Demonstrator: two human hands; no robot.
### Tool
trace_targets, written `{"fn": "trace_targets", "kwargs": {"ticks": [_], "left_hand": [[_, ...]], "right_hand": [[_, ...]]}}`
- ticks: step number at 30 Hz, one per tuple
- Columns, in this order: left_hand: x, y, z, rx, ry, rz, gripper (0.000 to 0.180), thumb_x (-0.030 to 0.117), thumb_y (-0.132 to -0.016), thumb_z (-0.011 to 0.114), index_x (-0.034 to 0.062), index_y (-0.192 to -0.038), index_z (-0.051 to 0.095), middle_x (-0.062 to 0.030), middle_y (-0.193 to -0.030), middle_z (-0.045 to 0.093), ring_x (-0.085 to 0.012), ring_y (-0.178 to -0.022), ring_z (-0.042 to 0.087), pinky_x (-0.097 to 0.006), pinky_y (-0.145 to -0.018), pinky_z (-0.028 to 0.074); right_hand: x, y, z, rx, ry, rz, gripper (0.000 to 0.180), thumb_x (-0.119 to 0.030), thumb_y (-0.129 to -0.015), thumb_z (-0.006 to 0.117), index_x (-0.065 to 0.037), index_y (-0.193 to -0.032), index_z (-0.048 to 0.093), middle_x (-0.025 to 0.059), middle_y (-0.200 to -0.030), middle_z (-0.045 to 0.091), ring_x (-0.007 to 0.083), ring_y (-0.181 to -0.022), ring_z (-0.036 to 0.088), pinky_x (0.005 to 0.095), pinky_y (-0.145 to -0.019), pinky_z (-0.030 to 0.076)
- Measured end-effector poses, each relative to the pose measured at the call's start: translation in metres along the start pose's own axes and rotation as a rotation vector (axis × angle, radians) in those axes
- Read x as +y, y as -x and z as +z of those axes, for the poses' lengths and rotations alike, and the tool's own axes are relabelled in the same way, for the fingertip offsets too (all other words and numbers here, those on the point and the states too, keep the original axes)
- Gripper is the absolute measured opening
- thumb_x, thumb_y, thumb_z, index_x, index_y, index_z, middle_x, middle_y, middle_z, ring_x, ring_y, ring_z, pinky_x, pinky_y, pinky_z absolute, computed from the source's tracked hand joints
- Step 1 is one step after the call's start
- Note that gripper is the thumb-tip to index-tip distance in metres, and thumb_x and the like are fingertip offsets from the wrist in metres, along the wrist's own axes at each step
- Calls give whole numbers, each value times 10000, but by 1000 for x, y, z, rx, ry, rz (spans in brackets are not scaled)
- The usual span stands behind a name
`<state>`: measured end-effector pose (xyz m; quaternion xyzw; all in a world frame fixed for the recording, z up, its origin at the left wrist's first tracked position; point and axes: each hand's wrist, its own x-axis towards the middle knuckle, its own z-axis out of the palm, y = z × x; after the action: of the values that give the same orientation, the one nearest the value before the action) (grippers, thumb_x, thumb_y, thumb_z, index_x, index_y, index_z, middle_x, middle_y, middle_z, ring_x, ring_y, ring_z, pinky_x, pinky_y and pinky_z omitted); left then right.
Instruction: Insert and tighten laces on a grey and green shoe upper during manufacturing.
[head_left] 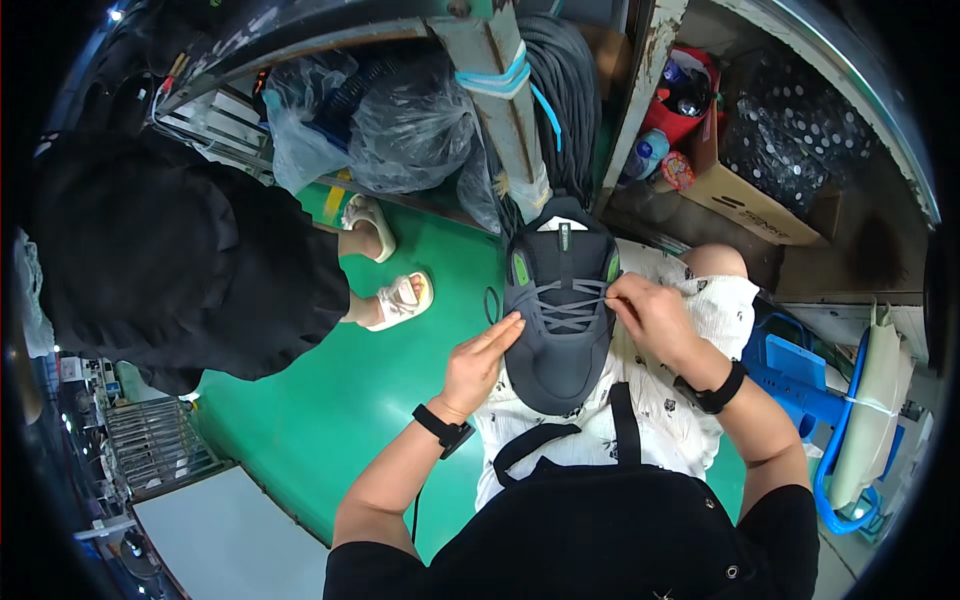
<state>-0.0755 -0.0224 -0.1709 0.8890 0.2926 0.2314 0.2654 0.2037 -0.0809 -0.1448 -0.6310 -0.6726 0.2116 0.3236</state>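
A dark grey sneaker (562, 365) with bright green patches near its collar lies over my lap, toe towards me. Its grey shoelace (568, 318) crosses the tongue in several rows. My right hand (652, 312) pinches the lace at the shoe's right edge, thumb and forefinger together. Against the left side rests my left hand (476, 368), its fingers stretched out flat and touching the upper beside the lacing. A small loop of lace stands out just beyond those fingertips. The left thumb is hard to make out.
To the left stands another person in black clothes (250, 270) and pale sandals (405, 300). A metal post (500, 130) rises beyond the shoe. Plastic bags (415, 130) fill a rack at the back; a cardboard box (745, 205) sits on the right shelf. A blue frame (800, 370) is lower right.
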Motion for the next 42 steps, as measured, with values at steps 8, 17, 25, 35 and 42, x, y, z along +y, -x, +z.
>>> {"fn": "trace_targets", "kwargs": {"ticks": [8,17,25,35,42], "left_hand": [[5,-30,-23,157,678,-579,272,37,-967,448,-34,-1206,557,-145,-1097,634,-188,-924,656,-280,-801,524],[31,-38,-4,76,-6,-98,233,67,-833,572,58,-1064,602,-136,-981,586,-325,-906,579,-388,-771,490],[27,-59,-4,93,106,-69,251,-1,-836,554,9,-1086,568,-141,-1036,550,-301,-915,605,-353,-771,490],[48,-45,-154,181,832,-502,307,148,-977,451,25,-1257,488,-85,-909,647,-139,-746,650,-221,-615,489],[39,18,-245,759,866,-326,245,159,-970,492,-2,-1150,531,-89,-882,648,-142,-725,647,-224,-613,483]], "right_hand": [[3,-9,18,174,59,-98,76,-95,-818,620,-71,-863,563,87,-761,613,284,-611,610,374,-554,484],[4,4,38,297,113,-147,94,-129,-808,647,-90,-881,603,109,-777,634,286,-642,629,392,-546,488],[16,5,46,303,156,-250,108,-74,-732,648,-58,-775,551,117,-682,541,335,-557,554,410,-506,424],[17,1,37,295,269,-324,156,-222,-828,624,-95,-914,598,128,-810,613,325,-606,591,413,-545,488],[3,-3,34,425,226,-384,105,-161,-795,658,-85,-797,584,119,-718,579,319,-581,568,402,-529,467]]}}
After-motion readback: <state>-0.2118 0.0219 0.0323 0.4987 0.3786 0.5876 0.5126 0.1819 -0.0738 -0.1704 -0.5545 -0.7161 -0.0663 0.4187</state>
